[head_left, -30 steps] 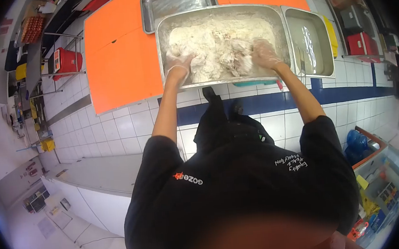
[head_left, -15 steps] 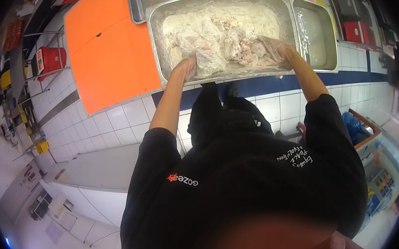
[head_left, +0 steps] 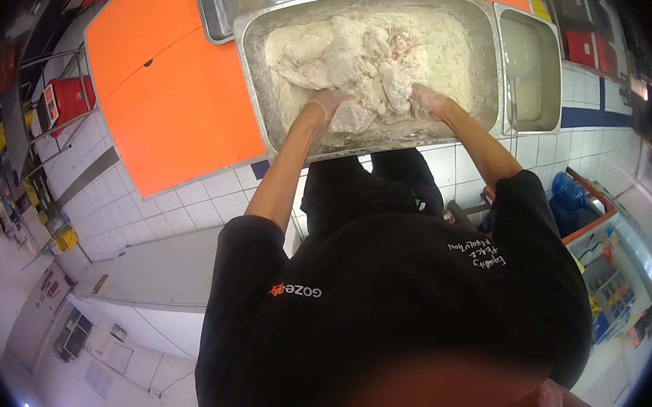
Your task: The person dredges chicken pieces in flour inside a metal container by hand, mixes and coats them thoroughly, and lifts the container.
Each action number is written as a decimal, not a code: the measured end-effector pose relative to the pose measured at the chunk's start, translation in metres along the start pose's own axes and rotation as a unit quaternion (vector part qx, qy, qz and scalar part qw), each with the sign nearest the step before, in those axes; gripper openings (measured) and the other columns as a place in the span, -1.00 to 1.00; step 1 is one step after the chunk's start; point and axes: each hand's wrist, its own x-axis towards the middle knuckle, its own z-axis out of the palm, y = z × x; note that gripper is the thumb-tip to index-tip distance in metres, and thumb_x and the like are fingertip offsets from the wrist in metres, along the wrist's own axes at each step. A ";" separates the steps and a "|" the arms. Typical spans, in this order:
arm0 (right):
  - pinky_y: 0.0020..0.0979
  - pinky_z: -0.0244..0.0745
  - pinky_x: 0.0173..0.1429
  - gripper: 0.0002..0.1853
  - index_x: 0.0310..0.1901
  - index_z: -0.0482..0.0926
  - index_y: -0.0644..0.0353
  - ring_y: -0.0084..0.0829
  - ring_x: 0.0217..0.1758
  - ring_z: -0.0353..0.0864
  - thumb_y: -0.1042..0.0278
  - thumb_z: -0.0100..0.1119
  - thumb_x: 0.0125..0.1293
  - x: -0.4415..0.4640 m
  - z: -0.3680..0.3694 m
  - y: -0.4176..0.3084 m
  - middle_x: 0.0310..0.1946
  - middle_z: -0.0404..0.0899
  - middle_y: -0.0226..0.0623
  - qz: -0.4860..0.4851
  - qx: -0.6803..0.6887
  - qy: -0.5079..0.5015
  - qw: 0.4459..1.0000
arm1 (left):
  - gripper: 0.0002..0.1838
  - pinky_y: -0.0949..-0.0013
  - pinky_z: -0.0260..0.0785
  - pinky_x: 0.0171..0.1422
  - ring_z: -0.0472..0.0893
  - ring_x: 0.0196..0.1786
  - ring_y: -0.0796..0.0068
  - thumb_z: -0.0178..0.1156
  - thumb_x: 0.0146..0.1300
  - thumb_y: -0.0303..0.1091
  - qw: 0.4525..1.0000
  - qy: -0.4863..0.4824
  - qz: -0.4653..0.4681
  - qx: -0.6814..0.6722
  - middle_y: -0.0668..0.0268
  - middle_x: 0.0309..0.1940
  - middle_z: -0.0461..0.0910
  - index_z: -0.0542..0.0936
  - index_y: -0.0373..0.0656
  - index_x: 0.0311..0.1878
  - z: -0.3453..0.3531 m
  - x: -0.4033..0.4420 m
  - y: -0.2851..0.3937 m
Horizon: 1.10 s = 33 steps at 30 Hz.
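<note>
A deep steel pan (head_left: 255,94) holds pale flour (head_left: 447,41) and several raw meat pieces (head_left: 345,63) coated in it, heaped in the middle and left. They look like chicken. Both my hands wear thin clear gloves dusted with flour. At the pan's near side, my left hand (head_left: 325,108) is closed around floured meat pieces, its fingertips hidden among them. My right hand (head_left: 429,102) curls in from the other side against a coated piece, with its fingertips partly buried. A short gap with meat lies between the two hands.
A narrower steel pan (head_left: 553,71) with cloudy liquid adjoins on the right, with a thin wire handle in it. Behind lies a shallow steel tray (head_left: 208,14). The orange tabletop (head_left: 180,100) extends left. A red-sided scale (head_left: 69,105) stands farther left.
My hands have drawn closer together, the right one moving left. The coated pieces, earlier lying between my spread hands, now sit heaped toward the pan's middle and far left.
</note>
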 end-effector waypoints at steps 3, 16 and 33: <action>-0.26 0.59 -0.09 -0.45 0.43 0.42 0.27 -0.47 -0.12 0.64 0.17 0.13 0.52 0.033 -0.014 0.047 -0.05 0.67 -0.32 -0.201 -0.002 0.009 0.980 | -0.47 0.21 0.53 0.25 0.69 0.15 0.09 0.21 0.39 -0.22 0.822 -0.137 0.234 0.501 0.02 0.20 0.68 0.54 -0.21 0.38 -0.031 0.052 -0.031; 0.28 0.16 0.48 -0.50 0.14 0.67 0.32 0.03 0.35 0.49 0.07 0.14 0.37 -0.026 0.094 -0.028 0.20 0.58 0.12 -0.352 -0.714 0.259 0.547 | -0.26 0.00 -0.01 0.70 0.49 0.44 -0.11 0.08 0.43 0.10 0.743 -0.076 0.080 0.660 -0.22 0.40 0.46 0.39 -0.17 0.52 0.037 -0.010 0.030; -0.13 0.27 0.56 -0.30 0.30 0.58 0.28 0.03 0.37 0.54 -0.23 -0.14 0.55 0.006 -0.089 -0.079 0.31 0.56 0.16 -0.108 -0.253 0.352 0.895 | 0.01 0.03 0.10 0.66 0.35 0.57 -0.05 -0.16 0.44 0.43 0.891 0.322 -0.050 0.317 -0.15 0.51 0.37 0.37 -0.44 0.49 -0.045 0.065 0.045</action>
